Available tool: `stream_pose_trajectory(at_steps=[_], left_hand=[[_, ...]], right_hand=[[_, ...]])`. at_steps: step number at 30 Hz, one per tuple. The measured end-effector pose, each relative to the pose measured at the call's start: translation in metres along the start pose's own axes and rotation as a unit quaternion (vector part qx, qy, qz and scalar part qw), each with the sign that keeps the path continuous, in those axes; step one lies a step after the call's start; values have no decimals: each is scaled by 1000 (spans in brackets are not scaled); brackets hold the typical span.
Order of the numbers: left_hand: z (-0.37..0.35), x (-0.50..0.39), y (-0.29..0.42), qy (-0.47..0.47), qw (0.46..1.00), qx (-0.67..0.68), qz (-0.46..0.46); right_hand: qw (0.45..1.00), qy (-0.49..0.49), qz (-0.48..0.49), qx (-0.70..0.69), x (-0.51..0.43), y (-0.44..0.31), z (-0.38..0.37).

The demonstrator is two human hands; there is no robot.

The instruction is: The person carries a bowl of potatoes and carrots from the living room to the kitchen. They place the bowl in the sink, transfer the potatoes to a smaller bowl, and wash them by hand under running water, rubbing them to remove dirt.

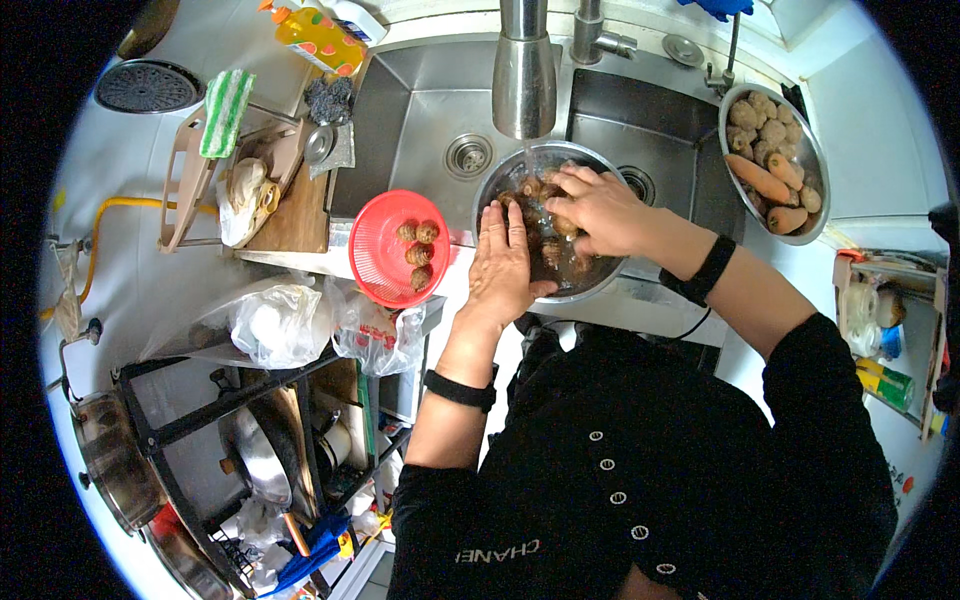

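A round metal bowl (581, 291) with water and several small brown ringed tubers, likely taro (551, 253), stands across the sink's front edge under the faucet (525, 90), from which a thin stream runs. My left hand (499, 266) reaches over the bowl's left side, fingers straight and thumb apart. Spread over the tubers, my right hand (600, 208) has its fingers among them; a tuber (562, 225) lies just under it. To the left of my left hand, a red plastic colander (375, 255) holds several similar tubers (418, 255).
The sink has a left basin (431, 124) and a right basin (679, 165). At the right, an oval metal basin (814, 217) holds carrots (757, 181) and potato-like tubers (772, 133). Plastic bags (281, 322) sit left, above a black rack (225, 409) with cookware. A dish soap bottle (319, 41) stands behind.
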State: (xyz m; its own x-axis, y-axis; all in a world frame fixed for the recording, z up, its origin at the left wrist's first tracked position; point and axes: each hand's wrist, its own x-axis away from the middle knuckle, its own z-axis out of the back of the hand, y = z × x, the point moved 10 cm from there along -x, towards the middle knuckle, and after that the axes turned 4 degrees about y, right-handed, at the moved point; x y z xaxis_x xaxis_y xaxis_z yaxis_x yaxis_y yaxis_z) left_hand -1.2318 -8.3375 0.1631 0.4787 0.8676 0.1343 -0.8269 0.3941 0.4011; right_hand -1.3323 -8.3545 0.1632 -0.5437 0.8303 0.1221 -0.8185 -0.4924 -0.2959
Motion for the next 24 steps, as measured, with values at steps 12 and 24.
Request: stream_pose_trajectory(at_steps=[12,24], left_hand=[[-29,-38,-14,-3,994,93,49],[7,-34,-20,62,979,186,49]], right_hand=[[995,-28,-95,-27,-3,11,-21],[988,20,-121,-97,11,33,21]])
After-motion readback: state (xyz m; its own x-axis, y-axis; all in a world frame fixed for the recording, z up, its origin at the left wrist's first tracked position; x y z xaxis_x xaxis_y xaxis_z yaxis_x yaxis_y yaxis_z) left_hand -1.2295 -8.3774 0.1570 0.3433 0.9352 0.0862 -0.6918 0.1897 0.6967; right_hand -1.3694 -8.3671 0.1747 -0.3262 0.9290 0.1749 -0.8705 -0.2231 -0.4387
